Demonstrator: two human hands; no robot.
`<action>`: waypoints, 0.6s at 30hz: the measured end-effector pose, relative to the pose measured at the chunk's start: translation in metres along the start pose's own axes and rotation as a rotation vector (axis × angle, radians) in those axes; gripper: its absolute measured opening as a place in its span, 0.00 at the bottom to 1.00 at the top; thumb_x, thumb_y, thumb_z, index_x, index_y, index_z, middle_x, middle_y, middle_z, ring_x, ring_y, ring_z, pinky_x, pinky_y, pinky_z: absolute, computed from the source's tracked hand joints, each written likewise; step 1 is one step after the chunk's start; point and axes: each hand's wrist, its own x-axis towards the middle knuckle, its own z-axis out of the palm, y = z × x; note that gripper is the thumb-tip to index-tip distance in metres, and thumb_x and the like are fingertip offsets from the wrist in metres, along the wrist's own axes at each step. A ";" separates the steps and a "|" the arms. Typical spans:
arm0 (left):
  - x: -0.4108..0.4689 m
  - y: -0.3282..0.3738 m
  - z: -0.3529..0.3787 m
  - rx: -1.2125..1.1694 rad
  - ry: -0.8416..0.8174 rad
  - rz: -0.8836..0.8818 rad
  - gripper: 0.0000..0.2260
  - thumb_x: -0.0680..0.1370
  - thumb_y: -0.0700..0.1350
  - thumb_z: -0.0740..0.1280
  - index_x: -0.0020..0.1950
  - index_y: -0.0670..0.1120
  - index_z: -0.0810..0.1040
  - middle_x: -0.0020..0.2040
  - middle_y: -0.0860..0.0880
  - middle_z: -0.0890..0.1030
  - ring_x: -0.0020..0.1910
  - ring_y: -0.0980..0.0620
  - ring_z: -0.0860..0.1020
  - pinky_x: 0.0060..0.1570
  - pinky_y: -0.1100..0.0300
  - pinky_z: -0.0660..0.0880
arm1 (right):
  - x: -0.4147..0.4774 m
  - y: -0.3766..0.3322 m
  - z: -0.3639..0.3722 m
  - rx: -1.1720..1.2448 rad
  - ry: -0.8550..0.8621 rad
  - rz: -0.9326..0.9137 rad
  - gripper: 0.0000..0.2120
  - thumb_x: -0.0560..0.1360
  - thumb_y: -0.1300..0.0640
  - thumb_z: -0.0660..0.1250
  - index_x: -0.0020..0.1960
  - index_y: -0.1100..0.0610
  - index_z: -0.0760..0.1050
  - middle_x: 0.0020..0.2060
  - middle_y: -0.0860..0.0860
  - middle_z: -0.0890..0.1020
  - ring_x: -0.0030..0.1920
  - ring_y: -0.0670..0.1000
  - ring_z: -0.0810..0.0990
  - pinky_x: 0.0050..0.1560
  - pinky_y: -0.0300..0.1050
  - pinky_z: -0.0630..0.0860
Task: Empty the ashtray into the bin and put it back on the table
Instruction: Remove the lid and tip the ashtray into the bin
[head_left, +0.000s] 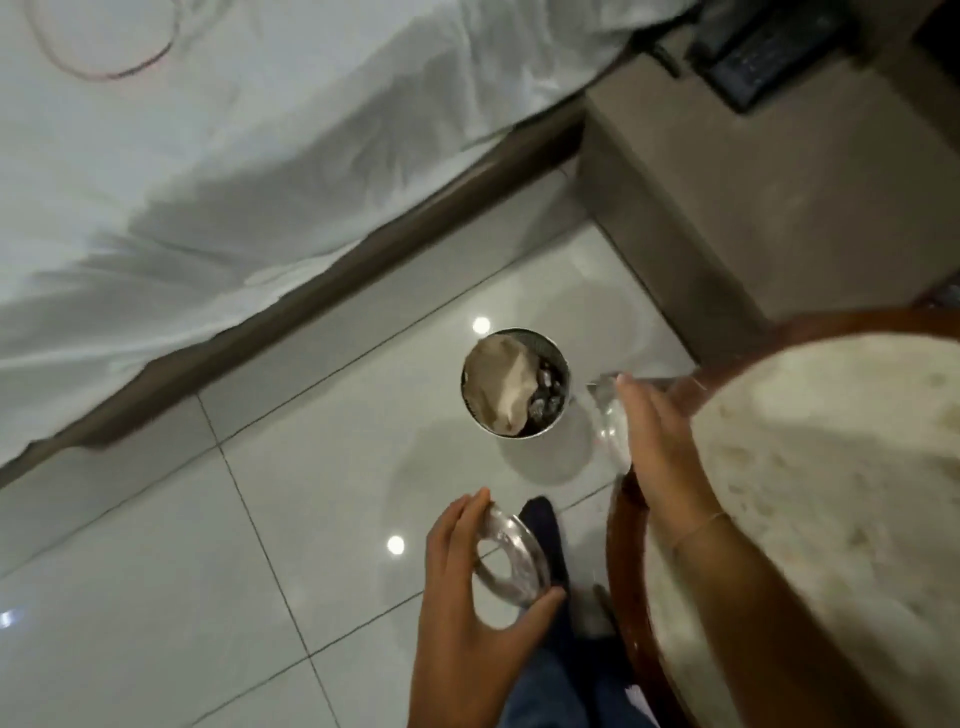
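Note:
My left hand (467, 597) grips a round clear glass ashtray (511, 564), tilted on its edge low over the floor tiles, below and short of the bin. The small round metal bin (506, 435) stands on the floor and holds crumpled paper and dark bits. My right hand (654, 441) is at the left edge of the round table (631, 519), which has a wooden rim and a pale stone top. Its fingers lie on a second clear glass object (610, 421), blurred, just right of the bin.
A bed with a white sheet (208, 182) and brown base fills the upper left. A beige nightstand (779, 197) with a dark phone (769, 52) stands at the upper right. My foot in a dark sock (540, 525) is on the glossy tiles beside the table.

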 end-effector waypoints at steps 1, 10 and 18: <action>-0.002 -0.009 -0.005 -0.006 0.019 -0.028 0.48 0.66 0.53 0.86 0.80 0.63 0.65 0.78 0.55 0.69 0.78 0.53 0.70 0.71 0.64 0.70 | -0.002 -0.009 0.008 -0.076 0.011 -0.188 0.18 0.85 0.38 0.64 0.68 0.46 0.79 0.59 0.43 0.84 0.63 0.51 0.83 0.51 0.39 0.83; -0.034 -0.062 -0.004 -0.118 0.261 -0.276 0.46 0.65 0.52 0.87 0.75 0.70 0.66 0.78 0.57 0.71 0.76 0.58 0.71 0.70 0.67 0.71 | 0.075 0.010 0.125 -0.492 -0.106 -0.564 0.37 0.74 0.40 0.81 0.78 0.49 0.72 0.72 0.53 0.82 0.71 0.56 0.82 0.69 0.55 0.84; -0.040 -0.063 0.015 -0.182 0.300 -0.362 0.46 0.66 0.46 0.87 0.79 0.47 0.69 0.75 0.47 0.74 0.74 0.58 0.71 0.71 0.63 0.71 | 0.104 0.004 0.125 -0.624 -0.014 -0.751 0.36 0.74 0.32 0.76 0.76 0.47 0.74 0.69 0.50 0.84 0.67 0.52 0.84 0.66 0.56 0.86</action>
